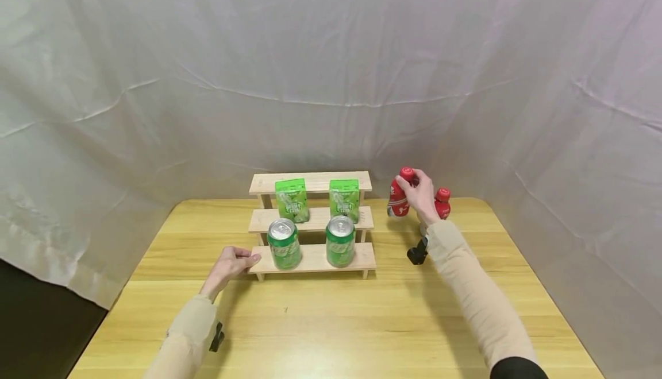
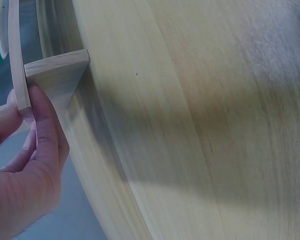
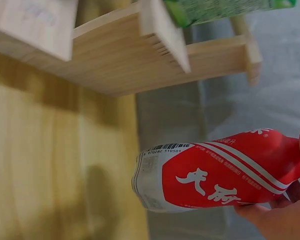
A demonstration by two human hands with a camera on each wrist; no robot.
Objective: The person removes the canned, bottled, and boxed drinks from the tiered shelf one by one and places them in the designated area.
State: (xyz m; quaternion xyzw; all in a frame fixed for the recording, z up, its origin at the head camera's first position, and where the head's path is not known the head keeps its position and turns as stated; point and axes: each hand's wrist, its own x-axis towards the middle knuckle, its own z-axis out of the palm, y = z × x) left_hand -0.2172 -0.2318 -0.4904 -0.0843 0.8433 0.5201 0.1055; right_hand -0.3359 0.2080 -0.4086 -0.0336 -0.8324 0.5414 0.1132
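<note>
Shiny cans and boxy green cartons already stand on the pale wooden rack; not yet shelved are a smooth red bottle, in the right hand, its grip near the cap, beside the rack, and a second red bottle (partly hidden). The left hand pinches the bottom tier.

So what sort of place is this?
Probably a small practice or filming corner, not a real shop: pale cloth hangs behind a wooden table, where a stepped rack holds two green cans.
</note>
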